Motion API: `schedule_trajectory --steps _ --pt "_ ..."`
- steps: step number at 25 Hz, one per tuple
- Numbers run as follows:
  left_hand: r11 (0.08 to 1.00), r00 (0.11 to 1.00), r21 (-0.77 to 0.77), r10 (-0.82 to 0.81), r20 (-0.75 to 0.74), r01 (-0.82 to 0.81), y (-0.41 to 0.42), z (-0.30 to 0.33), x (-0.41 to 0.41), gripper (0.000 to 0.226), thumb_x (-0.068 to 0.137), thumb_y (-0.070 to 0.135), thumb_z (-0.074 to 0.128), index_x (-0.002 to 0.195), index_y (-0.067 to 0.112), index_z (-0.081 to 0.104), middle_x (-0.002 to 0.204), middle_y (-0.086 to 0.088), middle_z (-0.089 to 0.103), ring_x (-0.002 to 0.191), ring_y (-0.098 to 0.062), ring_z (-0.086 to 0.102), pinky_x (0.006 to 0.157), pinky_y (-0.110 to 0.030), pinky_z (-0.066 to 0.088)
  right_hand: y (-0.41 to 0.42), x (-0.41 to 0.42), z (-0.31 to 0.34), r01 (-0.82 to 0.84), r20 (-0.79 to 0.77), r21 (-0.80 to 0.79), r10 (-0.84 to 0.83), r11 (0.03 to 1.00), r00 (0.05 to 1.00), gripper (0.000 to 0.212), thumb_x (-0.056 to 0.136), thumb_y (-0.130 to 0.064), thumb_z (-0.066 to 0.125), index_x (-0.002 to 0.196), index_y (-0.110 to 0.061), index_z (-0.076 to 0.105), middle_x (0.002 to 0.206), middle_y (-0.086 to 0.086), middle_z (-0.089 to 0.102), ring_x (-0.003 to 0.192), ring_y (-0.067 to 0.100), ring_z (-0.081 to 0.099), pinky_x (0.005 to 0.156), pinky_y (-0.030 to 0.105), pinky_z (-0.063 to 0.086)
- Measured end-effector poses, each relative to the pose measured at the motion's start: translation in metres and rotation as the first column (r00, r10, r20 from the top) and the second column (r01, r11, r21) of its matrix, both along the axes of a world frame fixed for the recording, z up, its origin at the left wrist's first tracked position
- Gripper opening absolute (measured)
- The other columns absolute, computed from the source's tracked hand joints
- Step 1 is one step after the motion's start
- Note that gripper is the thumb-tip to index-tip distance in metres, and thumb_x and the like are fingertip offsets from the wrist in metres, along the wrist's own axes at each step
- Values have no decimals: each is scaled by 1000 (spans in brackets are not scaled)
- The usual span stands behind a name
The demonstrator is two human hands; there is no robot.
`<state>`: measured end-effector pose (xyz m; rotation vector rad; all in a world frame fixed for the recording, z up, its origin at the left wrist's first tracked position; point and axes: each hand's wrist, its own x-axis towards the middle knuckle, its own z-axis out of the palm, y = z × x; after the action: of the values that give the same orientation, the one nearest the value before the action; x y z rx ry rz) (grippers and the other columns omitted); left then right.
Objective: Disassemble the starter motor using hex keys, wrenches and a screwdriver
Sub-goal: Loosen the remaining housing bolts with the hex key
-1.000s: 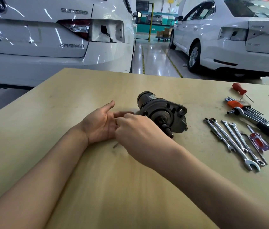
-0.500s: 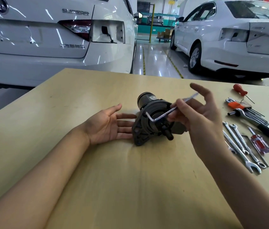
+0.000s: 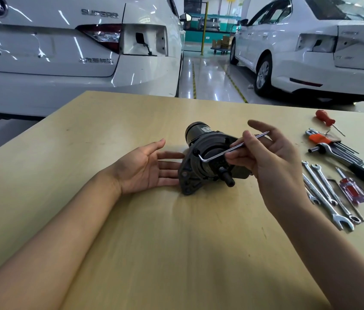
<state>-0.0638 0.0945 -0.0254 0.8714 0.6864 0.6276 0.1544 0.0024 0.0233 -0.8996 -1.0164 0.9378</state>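
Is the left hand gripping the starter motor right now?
No, the left hand lies open, palm up on the table, straight fingertips just reaching the starter motor, curled round nothing.

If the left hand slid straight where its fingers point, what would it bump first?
Most likely the starter motor: the left hand lies open, palm up, fingertips almost at its flange.

Bright overhead light, floor (image 3: 210, 77) glare, soft shadows, perhaps slight edge distortion
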Motion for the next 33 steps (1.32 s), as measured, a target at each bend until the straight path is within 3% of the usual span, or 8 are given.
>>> schedule_trajectory --steps 5,12,17,22,30,33 --pt "1000 1000 0 -4 2 4 0 -1 0 51 87 43 46 116 2 58 100 -21 69 89 -31 70 77 -41 58 1 -2 -1 20 12 2 -20 1000 1000 1 94 -7 54 96 -7 53 66 4 68 59 19 70 59 25 57" --pt "997 999 57 -48 -7 48 -3 0 1 46 88 36 56 119 3 60 110 -19 64 97 -28 65 88 -39 56 1 -3 1 12 -8 -9 -12 1000 1000 5 93 -6 56 88 -7 53 67 7 68 59 18 69 58 24 56" --pt "987 994 121 -106 33 101 -13 0 17 33 79 29 64 108 14 73 102 -10 68 92 -19 66 89 -33 55 0 -3 2 30 -13 -20 -31 999 999 7 92 -6 58 86 -7 54 70 10 67 59 18 69 58 24 56" --pt "989 996 123 -91 24 87 -15 0 18 32 86 28 54 107 13 73 103 -10 68 92 -19 65 90 -33 53 0 -5 4 56 -8 -3 -56 998 998 8 90 -6 61 85 -8 55 68 9 68 59 17 70 58 24 56" --pt "992 998 115 -59 7 58 -16 1 20 33 84 28 54 106 12 73 102 -12 67 92 -21 64 91 -34 52 -1 -6 6 63 15 2 -63 998 998 7 89 -5 62 91 -6 56 69 9 69 60 19 70 57 24 56" --pt "991 998 121 -63 4 62 -16 1 19 33 85 27 54 108 10 71 103 -13 67 94 -22 63 93 -36 51 3 -12 19 65 139 43 -70 997 988 19 86 -2 66 102 -8 56 71 7 70 58 19 70 56 24 56"
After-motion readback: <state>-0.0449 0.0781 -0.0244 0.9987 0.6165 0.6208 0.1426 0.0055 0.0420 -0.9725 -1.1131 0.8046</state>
